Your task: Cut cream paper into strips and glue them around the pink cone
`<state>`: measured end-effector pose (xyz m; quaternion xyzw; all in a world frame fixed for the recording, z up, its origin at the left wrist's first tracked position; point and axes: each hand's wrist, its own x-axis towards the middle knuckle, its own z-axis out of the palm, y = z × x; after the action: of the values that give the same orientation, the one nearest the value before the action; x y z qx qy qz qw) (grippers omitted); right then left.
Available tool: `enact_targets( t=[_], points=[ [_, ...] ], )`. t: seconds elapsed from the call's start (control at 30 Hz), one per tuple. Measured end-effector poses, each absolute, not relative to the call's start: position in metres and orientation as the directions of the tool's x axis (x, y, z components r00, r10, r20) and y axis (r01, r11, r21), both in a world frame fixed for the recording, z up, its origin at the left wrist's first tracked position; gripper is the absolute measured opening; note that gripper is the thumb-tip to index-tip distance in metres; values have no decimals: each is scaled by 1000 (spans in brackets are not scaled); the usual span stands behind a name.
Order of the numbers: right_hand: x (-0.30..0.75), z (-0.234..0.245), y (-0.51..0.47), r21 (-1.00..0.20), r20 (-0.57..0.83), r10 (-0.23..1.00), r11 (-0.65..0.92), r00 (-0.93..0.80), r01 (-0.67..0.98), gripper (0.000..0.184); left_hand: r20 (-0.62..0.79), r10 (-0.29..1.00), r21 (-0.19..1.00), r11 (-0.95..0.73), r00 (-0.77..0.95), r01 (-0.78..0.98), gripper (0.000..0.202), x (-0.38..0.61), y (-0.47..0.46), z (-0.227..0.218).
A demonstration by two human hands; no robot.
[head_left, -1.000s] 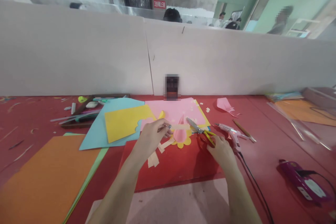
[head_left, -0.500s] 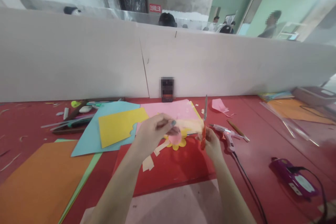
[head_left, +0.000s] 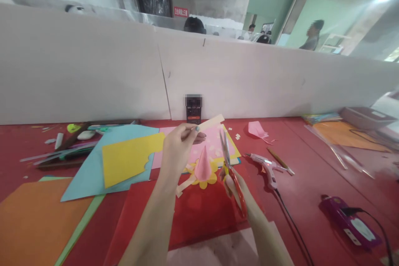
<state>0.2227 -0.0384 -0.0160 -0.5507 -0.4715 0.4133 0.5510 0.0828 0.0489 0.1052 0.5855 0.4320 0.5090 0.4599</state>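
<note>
Between the thumb and fingers of my left hand (head_left: 183,143) is a cream paper strip (head_left: 212,123), slanting up to the right. My right hand (head_left: 231,181) grips red-handled scissors (head_left: 238,193), whose blades point up and away, apart from the strip. Below and between my hands a pink paper cone (head_left: 203,167) stands upright on a yellow scalloped paper flower (head_left: 204,183). Another cream strip (head_left: 186,185) lies beside the flower, on red sheets (head_left: 199,212). Behind the cone, pink paper (head_left: 215,139) is scattered with small scraps.
Right of the scissors lie a corded glue gun (head_left: 264,165), a brown stick-like tool (head_left: 279,160) and a purple power strip (head_left: 350,222). Yellow (head_left: 127,158), blue (head_left: 84,178) and orange sheets (head_left: 37,216) cover the left. A phone (head_left: 193,110) leans against the white partition (head_left: 124,66).
My left hand has raised the cream strip, now tilted upward. My right hand has moved left and lower with the scissors, away from the strip. The pink cone shows more clearly.
</note>
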Motion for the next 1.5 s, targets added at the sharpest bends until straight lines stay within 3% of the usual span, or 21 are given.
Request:
enact_targets(
  t=[0.1,0.4,0.7,0.9,1.27,1.37,1.43,1.5],
  points=[
    [227,-22,-41,-999,42,990,38,138,36,39,130,977,988,-143,168,64,12,80,54,105],
    [227,-1,-49,-1000,-21,982,-18,187,-20,38,-24,928,988,-36,372,153,9,80,51,105],
    [229,-10,-46,-994,-99,978,-87,182,-73,42,-10,924,988,-50,382,146,11,89,49,97],
    [225,-1,-49,-994,-73,975,-55,212,-89,43,1,914,989,-61,405,137,10,91,49,94],
    [224,0,-46,-960,-258,901,-200,349,-195,42,-23,939,983,-41,343,177,11,85,52,97],
    [232,-4,-43,-973,-221,864,-227,451,-43,38,-16,952,984,-39,307,172,9,83,52,101],
    [239,-11,-41,-952,-87,845,-226,528,204,32,-9,960,984,-41,279,173,9,81,52,104],
    [245,-18,-39,-858,69,826,-237,560,456,21,2,966,983,-49,258,176,9,78,52,106]
  ],
)
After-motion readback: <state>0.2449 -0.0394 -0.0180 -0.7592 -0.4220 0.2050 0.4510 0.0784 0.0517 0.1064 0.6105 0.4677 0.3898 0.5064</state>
